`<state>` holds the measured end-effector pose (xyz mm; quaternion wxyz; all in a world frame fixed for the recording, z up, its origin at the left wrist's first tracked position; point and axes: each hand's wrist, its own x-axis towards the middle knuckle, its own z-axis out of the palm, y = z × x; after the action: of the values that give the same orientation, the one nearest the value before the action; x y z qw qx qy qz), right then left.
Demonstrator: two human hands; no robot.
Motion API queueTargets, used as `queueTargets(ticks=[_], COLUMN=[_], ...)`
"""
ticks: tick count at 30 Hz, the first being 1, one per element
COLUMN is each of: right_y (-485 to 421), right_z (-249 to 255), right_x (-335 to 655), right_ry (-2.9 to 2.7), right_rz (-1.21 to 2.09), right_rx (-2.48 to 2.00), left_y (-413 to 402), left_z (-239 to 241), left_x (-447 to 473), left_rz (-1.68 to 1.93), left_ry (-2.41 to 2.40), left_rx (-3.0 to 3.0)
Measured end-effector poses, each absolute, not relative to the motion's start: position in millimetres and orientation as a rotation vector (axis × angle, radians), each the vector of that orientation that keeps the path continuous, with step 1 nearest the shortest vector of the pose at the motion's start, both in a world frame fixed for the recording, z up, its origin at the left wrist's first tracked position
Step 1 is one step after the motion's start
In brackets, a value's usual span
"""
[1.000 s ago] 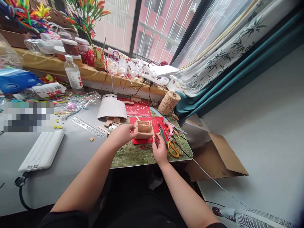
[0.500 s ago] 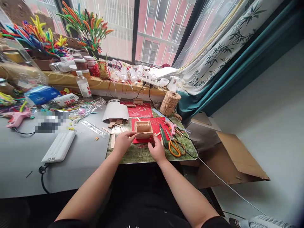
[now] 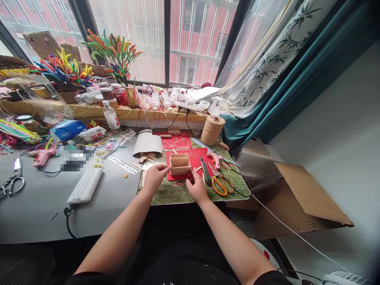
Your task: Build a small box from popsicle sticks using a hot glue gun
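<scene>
Your two hands are at the small wooden box, which is open at the top and sits over the red sheet near the front of the green mat. Your left hand has thumb and forefinger drawn nearly together on the box's left front corner, gripping it lightly; its other fingers are curled and partly hidden. Your right hand is half open, forefinger at the right front corner and thumb lower and apart; cannot tell whether it grips or merely touches. Cannot tell either whether the box bears fully on the sheet. Just right of your right hand: green cutter, then orange-handled scissors, with a pink glue gun behind them. Twine spool upright at the back right of the mat. Left of the box, beyond your left hand: wood strips in a loose heap by a curved white card. Farther left, on the grey table: a stencil ruler and a white power bank.
</scene>
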<state>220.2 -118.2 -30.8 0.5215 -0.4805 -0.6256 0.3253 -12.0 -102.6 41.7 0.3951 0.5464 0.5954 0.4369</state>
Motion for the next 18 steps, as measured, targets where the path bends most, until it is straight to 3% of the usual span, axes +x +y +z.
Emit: queueTargets(ticks=[18], right_y=[-119], right_z=[-29], right_x=[224], right_ry=[-1.485], right_rz=[0.826], right_rx=[-1.19], left_y=[-94], left_z=[56], left_x=[-7], left_rz=[0.953], left_ry=[1.522], left_rx=[1.465])
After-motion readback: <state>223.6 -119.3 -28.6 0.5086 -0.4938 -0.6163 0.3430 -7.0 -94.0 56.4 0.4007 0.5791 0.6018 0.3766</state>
